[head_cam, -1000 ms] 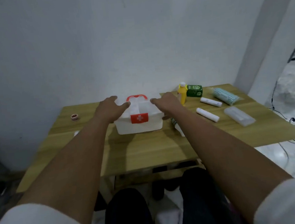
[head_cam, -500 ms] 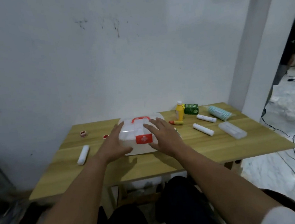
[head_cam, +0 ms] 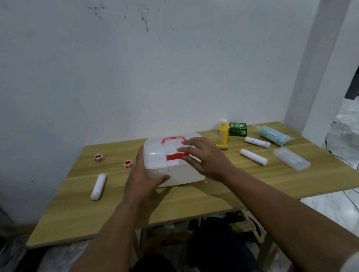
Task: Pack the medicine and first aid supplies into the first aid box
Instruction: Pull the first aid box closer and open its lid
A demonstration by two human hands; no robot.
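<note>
Head view shows packing not yet begun: the first aid box point(head_cam: 174, 160) sits closed at the middle of the table point(head_cam: 201, 199), toward its far edge, lid and red latch down. The left hand point(head_cam: 144, 178) cups its near left corner, fingers spread; the right hand point(head_cam: 204, 157) lies flat and open over the latch. Neither grips a supply. Everything waits outside: a bandage roll point(head_cam: 98, 186) and two tape rolls point(head_cam: 99, 158) left, a yellow bottle point(head_cam: 223, 132), green carton point(head_cam: 237, 129), two more rolls point(head_cam: 253, 157), a mask pack point(head_cam: 273, 135) and clear case point(head_cam: 291, 161) right. Bare wood along the near edge leaves room to swing the lid.
</note>
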